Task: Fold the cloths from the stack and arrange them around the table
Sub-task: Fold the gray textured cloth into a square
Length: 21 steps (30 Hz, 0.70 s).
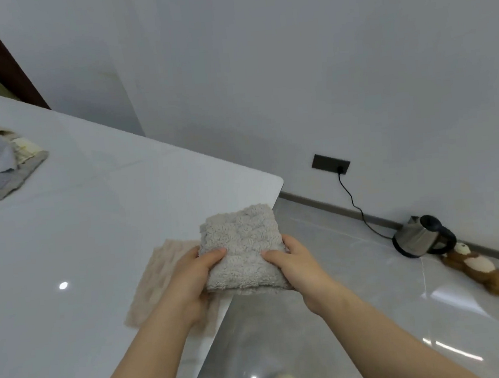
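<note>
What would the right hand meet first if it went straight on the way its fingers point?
The right hand grips the grey cloth, so that comes first; beyond it, probably the left hand, though depth is unclear.

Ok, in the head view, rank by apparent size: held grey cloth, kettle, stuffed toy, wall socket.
1. grey cloth, though nearest the camera.
2. kettle and stuffed toy, too alike to rank.
3. wall socket.
</note>
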{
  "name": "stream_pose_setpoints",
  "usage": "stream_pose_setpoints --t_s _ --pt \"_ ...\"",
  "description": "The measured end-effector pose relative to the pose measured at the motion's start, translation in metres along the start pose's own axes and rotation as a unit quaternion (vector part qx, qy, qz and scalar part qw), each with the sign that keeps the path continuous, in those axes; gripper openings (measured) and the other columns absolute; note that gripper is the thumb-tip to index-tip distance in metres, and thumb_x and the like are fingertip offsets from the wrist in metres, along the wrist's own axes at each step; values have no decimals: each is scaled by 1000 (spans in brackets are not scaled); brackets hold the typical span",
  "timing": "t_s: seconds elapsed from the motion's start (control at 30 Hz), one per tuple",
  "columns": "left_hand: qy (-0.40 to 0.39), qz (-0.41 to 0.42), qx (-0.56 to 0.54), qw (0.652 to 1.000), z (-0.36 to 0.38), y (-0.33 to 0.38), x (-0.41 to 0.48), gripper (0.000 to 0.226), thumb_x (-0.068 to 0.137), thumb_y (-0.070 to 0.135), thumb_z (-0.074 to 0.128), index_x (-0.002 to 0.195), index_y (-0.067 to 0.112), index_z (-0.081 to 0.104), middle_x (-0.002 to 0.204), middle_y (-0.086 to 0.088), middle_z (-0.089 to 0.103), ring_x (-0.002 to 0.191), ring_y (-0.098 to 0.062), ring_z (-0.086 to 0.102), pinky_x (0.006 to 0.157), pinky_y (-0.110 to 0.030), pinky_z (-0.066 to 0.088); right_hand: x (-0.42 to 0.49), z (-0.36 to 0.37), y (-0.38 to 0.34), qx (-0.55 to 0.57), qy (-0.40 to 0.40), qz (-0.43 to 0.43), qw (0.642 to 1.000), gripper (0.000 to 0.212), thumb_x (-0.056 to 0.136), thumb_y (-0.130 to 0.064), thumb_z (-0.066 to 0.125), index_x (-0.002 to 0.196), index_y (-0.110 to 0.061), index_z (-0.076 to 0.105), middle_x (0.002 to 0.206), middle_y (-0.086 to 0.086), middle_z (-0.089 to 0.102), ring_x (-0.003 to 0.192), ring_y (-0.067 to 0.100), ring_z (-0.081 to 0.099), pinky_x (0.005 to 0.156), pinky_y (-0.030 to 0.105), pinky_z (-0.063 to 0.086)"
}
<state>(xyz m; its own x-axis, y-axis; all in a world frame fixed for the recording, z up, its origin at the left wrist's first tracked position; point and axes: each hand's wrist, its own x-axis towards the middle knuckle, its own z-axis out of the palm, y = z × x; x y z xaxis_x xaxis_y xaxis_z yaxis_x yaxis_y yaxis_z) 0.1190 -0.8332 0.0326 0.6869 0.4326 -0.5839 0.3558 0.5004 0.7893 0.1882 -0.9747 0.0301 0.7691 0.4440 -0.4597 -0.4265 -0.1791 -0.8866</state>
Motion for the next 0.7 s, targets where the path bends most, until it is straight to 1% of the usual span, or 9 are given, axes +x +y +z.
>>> stream_pose_setpoints --t_s 0.1,0.23,0.3,0.4,0.5,0.57,0.63,0.7 --pt "21 4 -7 1000 28 13 22 16 87 5 57 102 8 59 95 -13 67 84 -27 64 73 -35 53 32 -21 -21 -19 -8 9 1000 26 91 -11 53 115 -21 47 99 -5 58 81 4 58 61 16 49" --pt "57 10 -19 998 49 33 50 10 87 5 57 97 8 59 94 -10 66 82 -24 64 74 -33 53 75 -34 -47 -56 -41 11 998 25 90 -10 53 114 -18 51 91 -9 59 77 5 59 52 12 47" --pt "77 15 -26 997 55 40 65 12 87 7 58 99 9 58 96 -10 66 85 -24 64 77 -34 52 96 -38 -58 -70 -62 11 996 24 90 -10 53 112 -20 52 92 -8 60 78 5 59 51 12 47" --pt "108 22 -38 993 66 51 89 17 87 10 59 104 10 57 100 -9 66 89 -24 64 80 -35 53 135 -46 -76 -91 -103 10 991 27 89 -11 54 115 -20 52 97 -6 61 82 6 60 56 15 47" --pt "140 33 -60 988 80 60 115 18 88 11 58 106 10 57 103 -9 66 95 -26 63 85 -39 52 178 -56 -90 -110 -158 9 981 22 90 -10 53 107 -22 53 94 -7 62 79 5 61 53 13 49" --pt "166 40 -76 982 90 64 129 16 88 10 57 105 10 57 101 -8 66 93 -24 63 80 -36 52 204 -62 -99 -123 -189 12 974 19 90 -11 53 104 -23 53 92 -7 62 78 6 61 56 14 50" --pt "204 39 -104 973 103 68 142 16 89 10 57 105 10 57 99 -7 66 90 -22 63 74 -32 52 229 -68 -111 -145 -228 21 963 19 90 -13 53 106 -23 53 95 -6 62 81 7 61 62 19 49" --pt "232 36 -126 964 114 72 150 17 89 11 56 106 10 57 100 -7 65 90 -22 63 73 -32 51 249 -71 -121 -164 -256 32 952 21 90 -14 53 110 -21 53 98 -4 62 84 10 61 65 21 49"
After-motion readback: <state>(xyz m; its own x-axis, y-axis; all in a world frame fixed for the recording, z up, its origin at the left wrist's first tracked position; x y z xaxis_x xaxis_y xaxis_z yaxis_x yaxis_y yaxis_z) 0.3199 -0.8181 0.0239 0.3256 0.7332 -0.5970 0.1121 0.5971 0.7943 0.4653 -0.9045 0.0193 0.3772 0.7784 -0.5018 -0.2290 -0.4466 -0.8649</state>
